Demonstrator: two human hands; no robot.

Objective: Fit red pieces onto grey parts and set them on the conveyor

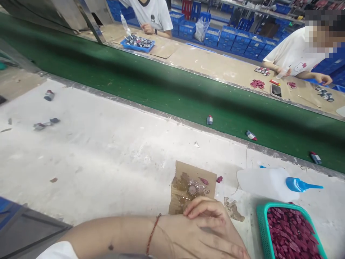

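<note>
My left hand (pixel 194 233), a braided red bracelet at its wrist, reaches in from the left with its fingers laid across my right hand (pixel 215 208). The right hand's fingers are bent and point left; whatever lies between the hands is hidden. Just beyond them is a piece of brown cardboard (pixel 180 172) with shiny wet patches. On it sit a small round disc (pixel 192 189) and a dark-red piece (pixel 204 181). Another dark-red piece (pixel 219 179) lies off its right edge. A teal basket (pixel 261 230) at the right holds many dark-red pieces.
A white bottle with a blue nozzle (pixel 299 184) lies behind the basket. Past the white table (pixel 107 162) runs a green conveyor belt (pixel 151 86) carrying several small grey-and-red parts. Two people sit across it, near a blue tray (pixel 138 48) of parts.
</note>
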